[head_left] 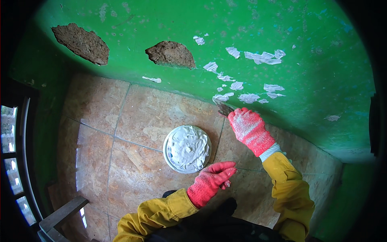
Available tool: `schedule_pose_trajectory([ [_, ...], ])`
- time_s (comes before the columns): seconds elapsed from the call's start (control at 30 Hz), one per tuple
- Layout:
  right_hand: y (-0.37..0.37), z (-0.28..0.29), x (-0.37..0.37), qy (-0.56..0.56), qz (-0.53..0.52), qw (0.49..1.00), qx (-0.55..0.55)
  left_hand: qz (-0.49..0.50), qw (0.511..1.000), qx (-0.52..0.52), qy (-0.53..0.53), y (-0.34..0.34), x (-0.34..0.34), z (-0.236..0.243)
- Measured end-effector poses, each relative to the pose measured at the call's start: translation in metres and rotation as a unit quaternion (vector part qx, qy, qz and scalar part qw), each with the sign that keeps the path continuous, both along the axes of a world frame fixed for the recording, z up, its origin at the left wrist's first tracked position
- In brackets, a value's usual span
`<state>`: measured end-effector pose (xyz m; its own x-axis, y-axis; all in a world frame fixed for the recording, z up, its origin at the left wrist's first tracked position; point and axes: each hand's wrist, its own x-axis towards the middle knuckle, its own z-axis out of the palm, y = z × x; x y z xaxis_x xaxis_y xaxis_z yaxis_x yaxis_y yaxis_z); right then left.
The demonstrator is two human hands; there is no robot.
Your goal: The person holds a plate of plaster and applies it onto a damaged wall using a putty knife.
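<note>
My right hand (250, 131), in a pink glove with white dust on it, grips a putty knife (223, 108). The knife's dark blade meets the foot of the green wall (258, 24) by a white putty patch (224, 97). My left hand (211, 182), gloved alike, hovers over the floor with its fingers pressed together; a whitish bit shows by the lower fingertips, too small to name. Left of and beyond that hand, a round white tub (165, 155) heaped with white putty (188, 147) stands on the tiles.
Several white patches, such as this wide one (264, 57), dot the wall. Two broken-out hollows, one at far left (82, 43) and one nearer the middle (171, 54), expose rough brown material. A wooden piece (64, 211) and a barred window (14, 161) are at left. Brown tiles (133, 169) cover the floor.
</note>
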<state>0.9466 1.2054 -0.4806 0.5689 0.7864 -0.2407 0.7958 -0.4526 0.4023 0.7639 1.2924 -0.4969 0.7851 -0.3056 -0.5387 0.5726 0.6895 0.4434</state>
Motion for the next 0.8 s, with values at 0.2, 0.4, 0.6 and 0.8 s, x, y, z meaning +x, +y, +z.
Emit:
schedule_pose_trajectory([
  [0.2, -0.004, 0.007, 0.001, -0.019, 0.01, 0.999, -0.035, 0.002, 1.0, -0.006, -0.002, 0.0, -0.001, -0.001],
  [0.4, -0.016, 0.041, -0.007, -0.001, -0.005, 1.0, 0.017, 0.003, 1.0, -0.016, -0.012, -0.001, -0.002, -0.003],
  [0.6, -0.021, 0.026, -0.009, 0.028, -0.004, 1.0, 0.003, -0.01, 0.999, -0.025, -0.022, -0.003, -0.002, -0.001],
  [0.8, -0.019, 0.001, 0.006, 0.033, -0.028, 0.999, -0.011, -0.007, 1.0, -0.014, -0.022, -0.001, -0.002, -0.003],
])
